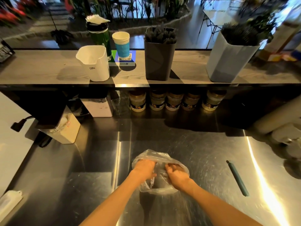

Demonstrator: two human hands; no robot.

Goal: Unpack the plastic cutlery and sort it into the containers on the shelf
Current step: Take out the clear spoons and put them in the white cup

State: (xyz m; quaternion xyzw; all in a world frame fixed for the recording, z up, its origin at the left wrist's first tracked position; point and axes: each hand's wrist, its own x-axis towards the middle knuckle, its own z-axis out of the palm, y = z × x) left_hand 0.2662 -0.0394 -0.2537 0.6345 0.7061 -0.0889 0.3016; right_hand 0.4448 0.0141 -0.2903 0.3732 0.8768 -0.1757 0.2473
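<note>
A clear plastic bag (158,188) with dark cutlery inside lies on the steel counter (203,160) in front of me. My left hand (144,168) grips the bag's left side and my right hand (176,174) grips its right side, both with curled fingers at the bag's mouth. On the wooden shelf (40,70) above stand a white container (94,62), a dark grey container (158,61) filled with black cutlery, and a pale blue container (231,59) also filled with black cutlery.
A teal sealing clip (238,177) lies on the counter to the right. A green bottle (100,36) and a paper cup (121,44) stand on the shelf. Several jars (172,100) and a white box (99,106) sit under the shelf. A white carton (68,131) stands left.
</note>
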